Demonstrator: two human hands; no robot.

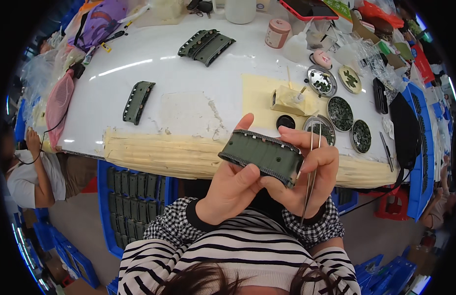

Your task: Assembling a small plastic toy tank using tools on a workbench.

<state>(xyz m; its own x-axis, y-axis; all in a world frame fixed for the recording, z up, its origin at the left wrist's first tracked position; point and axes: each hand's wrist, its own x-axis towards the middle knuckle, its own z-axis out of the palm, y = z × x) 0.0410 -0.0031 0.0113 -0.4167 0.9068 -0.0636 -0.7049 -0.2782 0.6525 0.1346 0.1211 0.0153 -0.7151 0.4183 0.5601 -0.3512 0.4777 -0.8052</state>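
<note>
Both hands hold a dark green curved plastic part (261, 156) above the table's front edge. It is tilted, with black rims along its long sides, small light bits along the upper rim and a small dark hole near the right end. My left hand (229, 184) grips its left and lower side, thumb on the near rim. Around the right end are the fingers of my right hand (311, 169). A pair of metal tweezers (312, 179) is also tucked in that hand, tips pointing away from me. Fingers partly hide the part's underside and right end.
Similar green parts (139, 102) lie on the white table, two more (207, 46) farther back. At right stand dishes of small dark pieces (340, 113), a yellow wrapped block (289, 100) and a pink tin (277, 33). A blue crate (104, 206) of green parts sits below left.
</note>
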